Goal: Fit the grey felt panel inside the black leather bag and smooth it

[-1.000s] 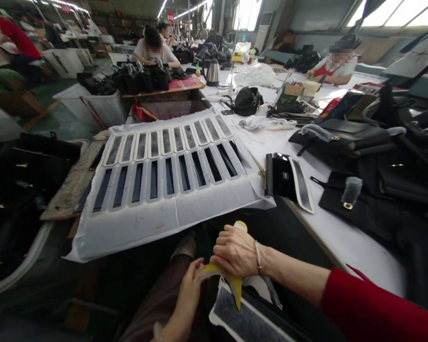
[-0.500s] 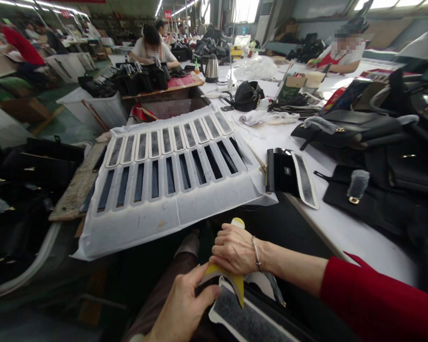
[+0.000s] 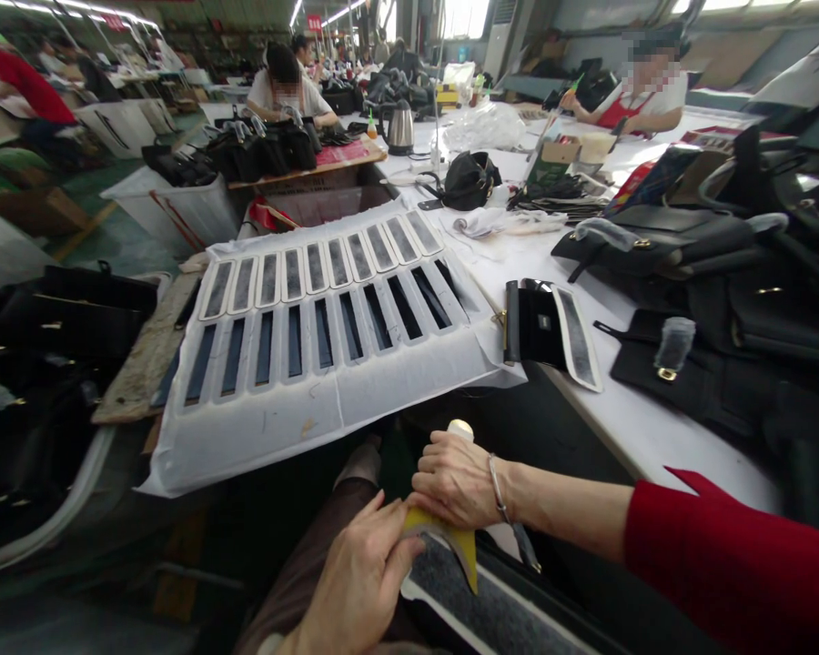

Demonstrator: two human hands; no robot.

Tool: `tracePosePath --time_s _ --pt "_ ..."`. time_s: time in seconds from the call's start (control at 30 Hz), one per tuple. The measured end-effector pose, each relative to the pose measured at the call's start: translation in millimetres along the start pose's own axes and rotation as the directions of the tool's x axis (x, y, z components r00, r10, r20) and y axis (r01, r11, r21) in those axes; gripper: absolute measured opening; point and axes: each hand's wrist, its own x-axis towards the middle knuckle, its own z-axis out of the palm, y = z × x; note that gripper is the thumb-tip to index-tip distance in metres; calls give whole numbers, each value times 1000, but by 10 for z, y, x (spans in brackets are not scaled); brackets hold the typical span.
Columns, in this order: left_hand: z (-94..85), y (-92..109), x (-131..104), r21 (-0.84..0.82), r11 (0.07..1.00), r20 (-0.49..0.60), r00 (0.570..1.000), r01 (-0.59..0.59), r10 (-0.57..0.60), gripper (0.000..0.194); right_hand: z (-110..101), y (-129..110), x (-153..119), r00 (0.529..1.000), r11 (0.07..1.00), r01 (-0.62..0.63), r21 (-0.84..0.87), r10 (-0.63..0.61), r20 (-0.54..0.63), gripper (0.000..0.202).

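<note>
My right hand (image 3: 454, 478) is wrapped around a yellow curved tool (image 3: 465, 549) with a pale, rounded end sticking out above the fist. The tool's pointed yellow edge rests on a long panel (image 3: 443, 569), dark grey with an off-white border, which lies over my lap on a black bag (image 3: 552, 569). Beside it, my left hand (image 3: 358, 569) closes over the tool's left end, its fingers meeting the right hand and its thumb by the panel's end. The left tip of the tool is hidden under those fingers.
Ahead, a cloth-covered board (image 3: 246, 446) carries rows of similar bordered strips. A small black bag with an attached strip (image 3: 577, 337) lies on the white table (image 3: 696, 437). Black bags (image 3: 723, 264) pile up right, more at left. Two people (image 3: 287, 86) work beyond.
Both hands and the tool have shifted slightly to the right. The fingers of my left hand have drawn closer over the tool. The far worker on the right has raised a hand.
</note>
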Motion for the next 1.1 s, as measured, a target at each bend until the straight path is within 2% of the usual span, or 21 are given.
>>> tracePosePath --time_s 0.1,0.2,0.3,0.33,0.4,0.47,0.5,0.6,0.73,0.8,0.9,1.03,1.1 --pt "1 -20 -21 26 999 6 1000 -30 30 41 0 -109 -70 997 997 -80 8 80 9 38" --pt "-16 -25 -45 -20 998 29 997 -66 66 42 2 -246 -134 985 985 -170 12 170 17 39" --pt "8 -76 -32 -221 974 41 998 -45 56 44 4 -373 -181 967 966 -256 31 255 30 39" --pt "30 -110 -15 -345 938 47 999 -8 26 46 1 -409 -198 958 957 -285 42 284 37 39" --pt "84 -191 34 -593 800 73 996 89 -56 50 -16 -474 -244 937 934 -349 73 346 52 40" --pt "131 -266 87 -734 664 98 990 144 -106 49 -48 -530 -321 909 902 -416 118 410 70 43" --pt "144 -293 109 -760 633 102 989 147 -107 46 -67 -556 -372 893 880 -451 147 443 81 44" --pt "140 -319 146 -771 622 118 990 139 -75 38 -110 -617 -551 811 768 -582 269 573 118 49" --pt "92 -281 158 -745 637 178 980 196 -93 42 -88 -616 -688 630 495 -738 459 750 203 56" --pt "74 -256 167 -736 640 190 974 222 -120 41 -49 -576 -654 590 392 -741 545 767 251 59" --pt "47 -212 190 -738 631 218 970 239 -112 36 6 -499 -510 609 314 -696 646 735 298 66" --pt "9 -137 216 -765 612 239 971 201 -21 31 48 -425 -334 661 276 -643 714 670 337 69" --pt "6 -97 226 -729 663 214 977 169 -14 30 66 -409 -296 678 272 -638 720 642 358 64"
